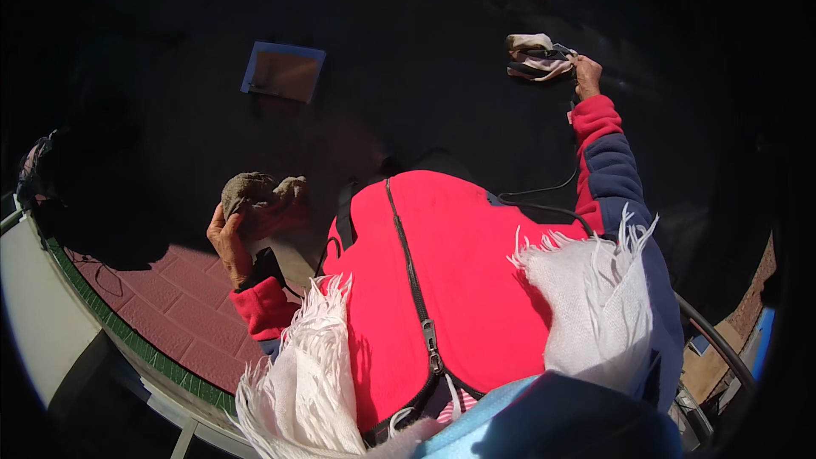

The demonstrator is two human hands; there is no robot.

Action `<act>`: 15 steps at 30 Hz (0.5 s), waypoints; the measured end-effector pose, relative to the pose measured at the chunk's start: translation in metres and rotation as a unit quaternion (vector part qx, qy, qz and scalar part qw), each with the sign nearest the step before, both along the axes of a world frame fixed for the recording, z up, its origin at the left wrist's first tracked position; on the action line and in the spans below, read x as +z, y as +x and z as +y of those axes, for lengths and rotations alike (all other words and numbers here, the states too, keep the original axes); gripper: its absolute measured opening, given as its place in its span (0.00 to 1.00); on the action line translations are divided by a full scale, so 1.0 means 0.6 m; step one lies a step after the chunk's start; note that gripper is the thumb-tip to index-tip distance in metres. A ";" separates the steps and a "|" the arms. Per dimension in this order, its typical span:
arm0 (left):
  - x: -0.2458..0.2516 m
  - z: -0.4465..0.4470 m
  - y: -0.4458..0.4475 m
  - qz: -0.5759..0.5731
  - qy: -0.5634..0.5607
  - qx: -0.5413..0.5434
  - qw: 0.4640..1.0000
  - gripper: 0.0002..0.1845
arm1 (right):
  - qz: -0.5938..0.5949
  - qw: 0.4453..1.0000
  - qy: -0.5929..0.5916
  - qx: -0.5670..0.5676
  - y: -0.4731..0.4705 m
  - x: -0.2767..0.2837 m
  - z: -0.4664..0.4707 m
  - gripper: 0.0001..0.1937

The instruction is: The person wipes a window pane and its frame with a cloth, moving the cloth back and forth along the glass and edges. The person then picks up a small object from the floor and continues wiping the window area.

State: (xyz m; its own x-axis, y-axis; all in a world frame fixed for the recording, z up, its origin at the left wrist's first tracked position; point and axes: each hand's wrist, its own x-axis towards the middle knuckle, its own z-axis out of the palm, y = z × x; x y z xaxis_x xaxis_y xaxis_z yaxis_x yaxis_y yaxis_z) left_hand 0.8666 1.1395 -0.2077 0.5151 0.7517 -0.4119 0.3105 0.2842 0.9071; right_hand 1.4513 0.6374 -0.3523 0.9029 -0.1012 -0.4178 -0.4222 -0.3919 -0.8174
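At the left my left hand point(231, 239) is closed on a bunched grey-brown cloth point(250, 192), part of which lies in shadow. My right arm reaches out to the upper right. There my right hand point(588, 76) pinches the end of a folded bundle of pale and dark fabric point(540, 58), whose exact kind I cannot tell. A thin dark cord point(542, 191) runs near my right sleeve towards my jacket. Most of what lies below the hands is in deep shadow.
A flat brown panel with a blue-white edge point(285, 73) lies in the dark area at upper left. Reddish paving point(185, 306) with a green border point(140, 338) curves along the lower left. A dark curved tube point(717, 341) and a blue object point(763, 344) are at lower right.
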 end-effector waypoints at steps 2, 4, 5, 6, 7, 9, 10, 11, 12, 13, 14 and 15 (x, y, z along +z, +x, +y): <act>0.011 0.051 0.057 0.000 0.010 -0.007 1.000 0.20 | -0.013 0.988 0.105 -0.112 0.086 0.001 0.046 0.02; -0.004 0.067 0.124 -0.024 -0.030 0.025 0.999 0.20 | -0.018 0.988 0.136 -0.076 0.216 0.034 0.090 0.05; 0.004 0.102 0.154 -0.023 -0.024 0.027 0.999 0.20 | -0.028 0.988 0.128 -0.078 0.265 0.044 0.120 0.07; 0.010 0.128 0.192 -0.020 -0.023 0.027 0.999 0.20 | -0.007 0.985 0.152 -0.076 0.303 0.052 0.140 0.07; 0.015 0.148 0.219 0.012 -0.025 0.051 0.998 0.20 | 0.012 0.981 0.164 -0.104 0.329 0.057 0.160 0.07; 0.026 0.169 0.269 -0.011 -0.018 0.026 0.999 0.20 | 0.035 0.983 0.180 -0.014 0.368 0.075 0.180 0.08; 0.039 0.183 0.280 -0.007 -0.016 0.020 1.000 0.20 | 0.062 0.984 0.165 -0.013 0.376 0.084 0.193 0.09; 0.055 0.199 0.292 -0.026 -0.011 0.004 1.000 0.20 | 0.088 0.971 0.224 -0.008 0.384 0.089 0.203 0.11; 0.070 0.212 0.304 -0.005 -0.012 0.019 1.000 0.19 | 0.115 0.957 0.264 -0.040 0.397 0.099 0.216 0.12; 0.081 0.220 0.323 -0.004 -0.015 0.029 0.999 0.19 | 0.131 0.942 0.301 -0.072 0.414 0.109 0.227 0.13; 0.089 0.231 0.341 -0.006 -0.017 0.042 0.999 0.19 | 0.144 0.940 0.305 -0.049 0.420 0.120 0.231 0.14; 0.099 0.235 0.358 -0.007 -0.025 0.059 0.998 0.19 | 0.169 0.922 0.348 -0.004 0.426 0.129 0.233 0.14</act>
State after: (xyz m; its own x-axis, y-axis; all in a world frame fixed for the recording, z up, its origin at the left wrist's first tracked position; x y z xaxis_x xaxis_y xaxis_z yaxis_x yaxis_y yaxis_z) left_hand 1.0811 1.2804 -0.1481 0.4309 0.7857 -0.4440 0.2596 0.3632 0.8948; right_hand 1.7072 0.7769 -0.2747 0.7100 0.2919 -0.6408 -0.6991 0.1832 -0.6912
